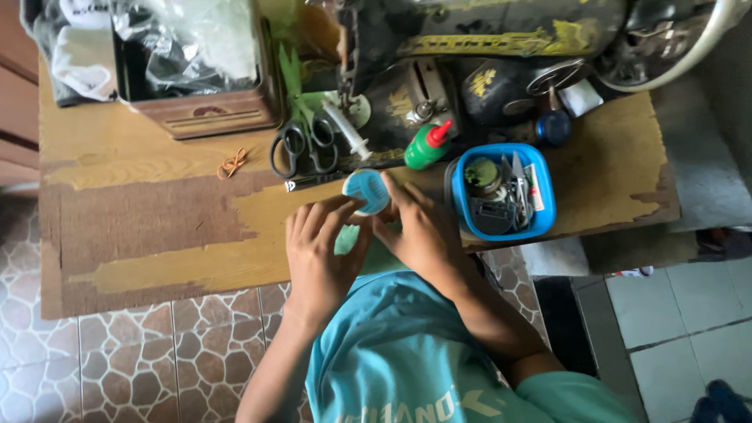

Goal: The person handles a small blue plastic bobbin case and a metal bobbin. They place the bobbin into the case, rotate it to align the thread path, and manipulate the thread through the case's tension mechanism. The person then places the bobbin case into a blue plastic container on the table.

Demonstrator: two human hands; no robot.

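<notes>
Both hands (368,235) cupping, seemingly, blue disc (366,191)

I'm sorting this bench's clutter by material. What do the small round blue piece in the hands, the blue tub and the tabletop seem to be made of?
Round blue piece: probably plastic, smooth and evenly coloured. Blue tub: likely moulded plastic, slightly glossy rim. Tabletop: wood or board, its brown surface layer worn away in pale patches.

Both hands meet over the near edge of the wooden worktop (141,235). The left hand (321,251) and right hand (419,231) together pinch a small round blue case (366,190). Black scissors (304,145) lie beyond; a blue tub (548,205) of small tools stands just right.
</notes>
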